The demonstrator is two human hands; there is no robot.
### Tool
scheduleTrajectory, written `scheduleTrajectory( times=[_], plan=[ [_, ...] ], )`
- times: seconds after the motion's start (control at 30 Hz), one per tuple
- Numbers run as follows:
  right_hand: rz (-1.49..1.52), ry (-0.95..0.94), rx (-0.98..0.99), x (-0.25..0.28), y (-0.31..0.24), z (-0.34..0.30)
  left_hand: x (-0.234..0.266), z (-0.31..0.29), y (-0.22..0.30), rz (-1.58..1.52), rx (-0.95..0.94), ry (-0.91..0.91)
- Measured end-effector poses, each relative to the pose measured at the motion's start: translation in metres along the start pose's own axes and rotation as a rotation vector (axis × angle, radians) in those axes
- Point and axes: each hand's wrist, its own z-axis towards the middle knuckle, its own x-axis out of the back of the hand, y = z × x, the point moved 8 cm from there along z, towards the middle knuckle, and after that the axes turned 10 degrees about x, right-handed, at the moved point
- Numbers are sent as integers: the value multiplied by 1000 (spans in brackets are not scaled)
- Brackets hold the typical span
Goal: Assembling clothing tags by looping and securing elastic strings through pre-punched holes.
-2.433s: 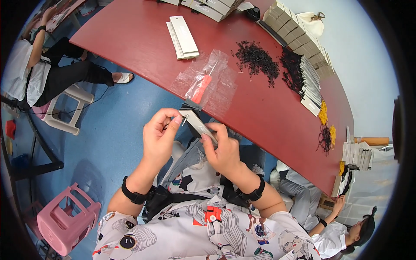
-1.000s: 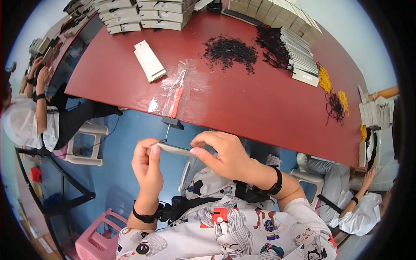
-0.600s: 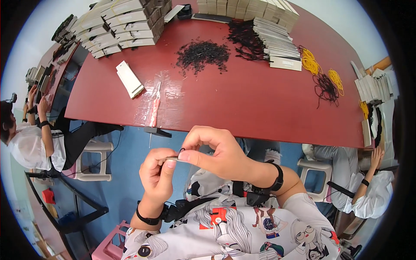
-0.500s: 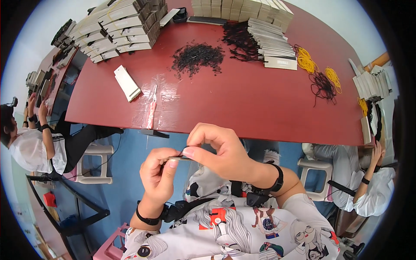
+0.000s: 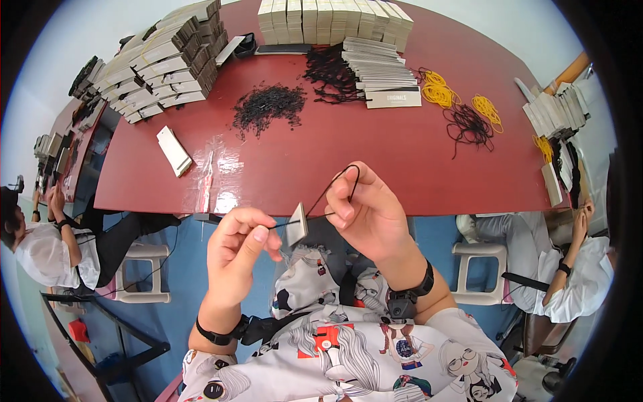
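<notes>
A thin black string [image 5: 335,184] runs between my two hands, just in front of the edge of the red table [image 5: 375,161]. My left hand [image 5: 238,251] pinches one end of it between thumb and forefinger. My right hand [image 5: 365,208] pinches the other part, where the string rises into a loop above my fingers. A small grey card tag [image 5: 297,224] hangs on the string between the hands, seen nearly edge-on.
On the red table lie a heap of black strings [image 5: 268,104], stacks of flat card packs [image 5: 167,60], more stacks [image 5: 335,20], yellow rubber bands [image 5: 439,90], a white pack [image 5: 174,151] and a clear bag [image 5: 207,184]. Seated people are at left [image 5: 40,241] and right [image 5: 569,261].
My view has swung from the table's left part to its middle. The hands, close together holding the tag before, have drawn apart, and the string now stretches between them with the tag on it.
</notes>
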Motion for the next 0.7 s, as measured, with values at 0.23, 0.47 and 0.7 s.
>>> scheduleTrajectory(
  times=[0.23, 0.47, 0.7],
  plan=[
    [-704, -94, 63, -12, -10, -7, -11, -4, 8, -28, 79, -33],
    [-1609, -471, 437, -57, 2, -12, -25, -8, 14, 85, 92, 18],
    [-1359, -302, 255, -59, -12, -10, -24, -9, 16, 29, 88, -28]
  ],
)
